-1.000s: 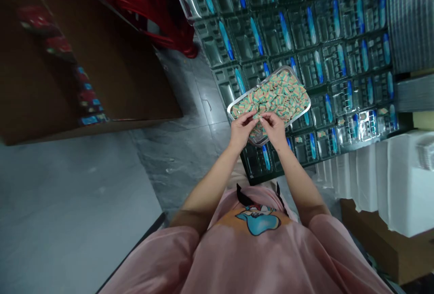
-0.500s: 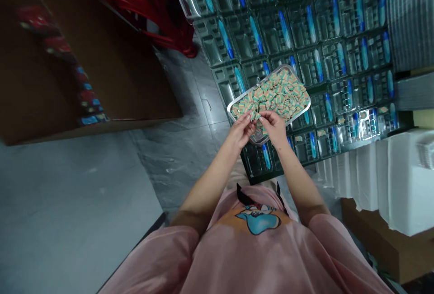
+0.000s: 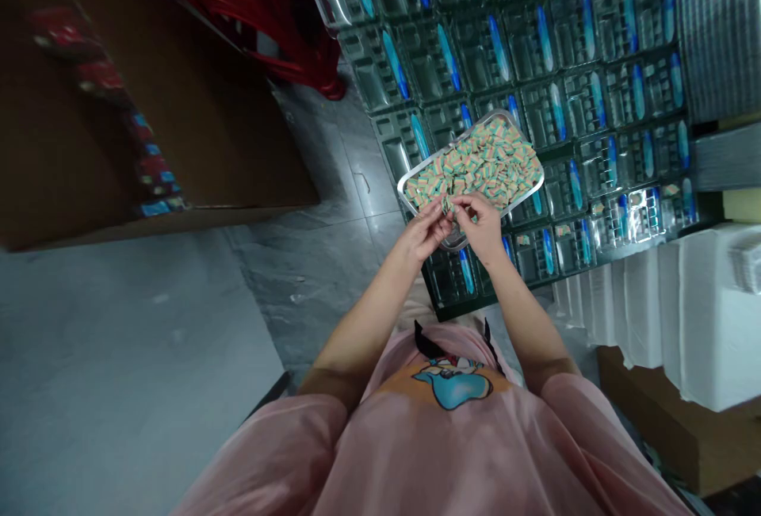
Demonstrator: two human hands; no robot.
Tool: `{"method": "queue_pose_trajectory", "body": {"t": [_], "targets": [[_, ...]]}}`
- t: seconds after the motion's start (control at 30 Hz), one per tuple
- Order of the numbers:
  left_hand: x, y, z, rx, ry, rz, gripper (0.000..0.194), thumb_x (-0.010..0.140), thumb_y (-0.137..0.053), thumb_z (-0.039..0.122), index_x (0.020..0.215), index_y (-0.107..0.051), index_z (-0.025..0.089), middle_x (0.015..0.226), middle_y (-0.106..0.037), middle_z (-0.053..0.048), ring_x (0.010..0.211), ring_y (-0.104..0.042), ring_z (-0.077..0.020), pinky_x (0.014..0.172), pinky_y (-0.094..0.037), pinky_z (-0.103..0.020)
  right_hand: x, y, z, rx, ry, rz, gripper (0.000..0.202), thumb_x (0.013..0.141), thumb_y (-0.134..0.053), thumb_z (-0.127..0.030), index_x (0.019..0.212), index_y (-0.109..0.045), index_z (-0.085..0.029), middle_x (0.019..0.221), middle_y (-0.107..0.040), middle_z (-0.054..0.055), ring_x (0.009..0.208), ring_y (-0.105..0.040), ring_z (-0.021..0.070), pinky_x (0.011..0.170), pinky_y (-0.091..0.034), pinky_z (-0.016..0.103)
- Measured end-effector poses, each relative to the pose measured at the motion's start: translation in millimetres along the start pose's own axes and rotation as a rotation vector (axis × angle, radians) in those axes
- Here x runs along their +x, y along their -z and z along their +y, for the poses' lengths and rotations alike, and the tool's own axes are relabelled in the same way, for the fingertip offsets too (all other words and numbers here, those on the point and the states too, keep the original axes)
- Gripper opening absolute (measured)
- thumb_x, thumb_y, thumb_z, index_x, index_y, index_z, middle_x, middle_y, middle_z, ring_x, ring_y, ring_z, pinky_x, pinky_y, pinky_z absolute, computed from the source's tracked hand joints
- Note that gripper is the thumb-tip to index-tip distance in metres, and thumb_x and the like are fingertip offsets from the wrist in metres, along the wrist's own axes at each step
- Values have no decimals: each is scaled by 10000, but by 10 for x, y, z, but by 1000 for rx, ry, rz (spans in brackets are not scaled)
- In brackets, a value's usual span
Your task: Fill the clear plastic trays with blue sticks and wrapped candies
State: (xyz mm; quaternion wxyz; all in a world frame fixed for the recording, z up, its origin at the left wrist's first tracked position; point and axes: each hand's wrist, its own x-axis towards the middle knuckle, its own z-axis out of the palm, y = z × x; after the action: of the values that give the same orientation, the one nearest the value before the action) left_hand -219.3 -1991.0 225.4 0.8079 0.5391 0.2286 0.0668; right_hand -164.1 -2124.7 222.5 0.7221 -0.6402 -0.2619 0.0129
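Observation:
A metal-rimmed tray (image 3: 407, 181) heaped with small striped pieces (image 3: 496, 159) in orange, green and cream lies tilted across plastic blister trays (image 3: 425, 68). Over its near edge, my left hand (image 3: 429, 229) has its fingers closed on some striped pieces. My right hand (image 3: 479, 223) meets it from the right, thumb and forefinger pinched at the same small pieces. Blue pens (image 3: 449, 59) lie in the blister compartments. Along the near row, a few compartments also hold a striped piece (image 3: 523, 240).
A red stool (image 3: 279, 32) stands at the upper left beside a large brown carton (image 3: 238, 128). White foam-like sheets (image 3: 707, 318) and a brown box (image 3: 659, 413) are at the right. Stacked clear trays (image 3: 719, 32) rise at the upper right.
My fingertips have shifted slightly over the pieces, and both hands remain close together at the tray's near edge. The tray has barely moved.

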Motion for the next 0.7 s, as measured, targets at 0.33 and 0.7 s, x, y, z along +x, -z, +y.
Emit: {"method": "queue_pose_trajectory", "body": {"t": [0.33, 0.7], "targets": [[-65, -15, 12, -205, 137, 13, 145, 884, -588, 215, 995, -680, 203, 897, -672, -59, 765, -646, -118, 652, -516, -231, -34, 125, 17, -129, 89, 136, 230, 912, -509, -383, 978, -690, -256, 1007, -645, 63, 1007, -590, 219, 824, -511, 364], [-70, -113, 17, -334, 226, 92, 189, 954, -472, 180, 913, -652, 139, 771, -661, -48, 663, -631, -90, 599, -515, -190, -104, 52, -63, -158, 175, -21, 275, 957, -477, -377, 1098, -695, -287, 1069, -672, 53, 1065, -600, 207, 962, -492, 388]]}}
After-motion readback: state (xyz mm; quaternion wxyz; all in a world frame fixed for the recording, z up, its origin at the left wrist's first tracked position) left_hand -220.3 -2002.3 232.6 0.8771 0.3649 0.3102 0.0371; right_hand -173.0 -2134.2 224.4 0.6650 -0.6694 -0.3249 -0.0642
